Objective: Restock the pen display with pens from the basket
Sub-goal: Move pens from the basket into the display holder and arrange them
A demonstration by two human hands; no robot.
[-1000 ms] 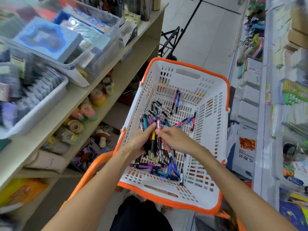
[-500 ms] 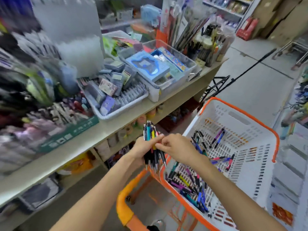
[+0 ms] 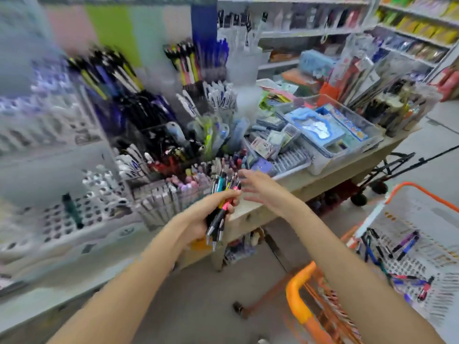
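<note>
- Orange-rimmed basket (image 3: pixel 407 234) sits at our right, well apart from the worktop (image 3: pixel 310 181), with loose pens still in its bottom.
- Our left hand (image 3: pixel 211 212) is closed round a bunch of pens (image 3: pixel 222 207), tips down, just off the worktop's front edge.
- Our right hand (image 3: pixel 258 187) is spread wide and holds nothing, beside the bunch and near the front of the pen display (image 3: pixel 173 192).
- We judge the step in hand to be loading: we should draw one pen at a time with the right hand and drop it tip down into the matching slot.
- Blur hides which slots have room, so we should steady our view first.
- We should grip the bunch firmly, lest pens slide out below.
</note>
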